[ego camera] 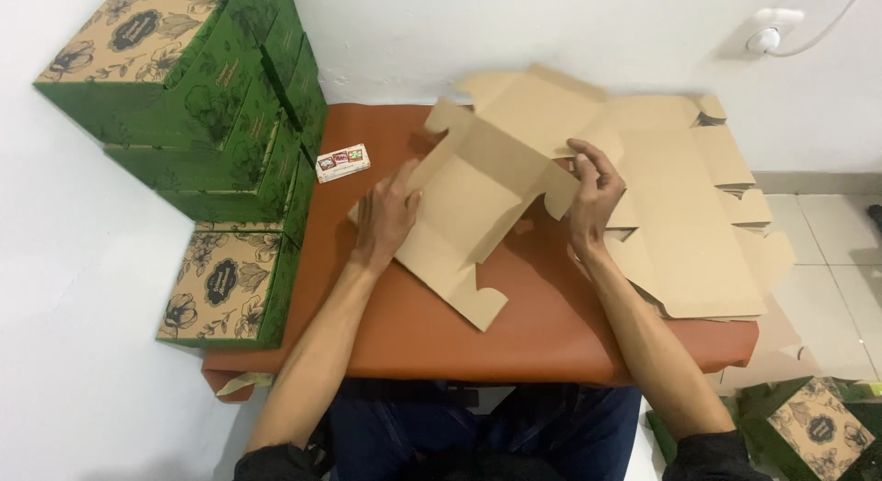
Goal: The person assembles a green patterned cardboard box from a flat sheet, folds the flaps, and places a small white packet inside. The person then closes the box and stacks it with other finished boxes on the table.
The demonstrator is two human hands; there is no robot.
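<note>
A flat brown cardboard box blank (469,201) lies partly lifted on the reddish-brown table top (542,329). My left hand (386,215) presses on its left side panel, fingers spread. My right hand (595,194) pinches the blank's right flap between thumb and fingers. Just to the right lies a stack of more flat cardboard blanks (694,224), under my right wrist.
Folded green boxes with floral brown lids (197,95) are stacked at the left, one more (225,283) at the table's front left. A small printed packet (342,162) lies near them. Another green box (813,426) sits on the floor at right. A wall socket (770,31) is above.
</note>
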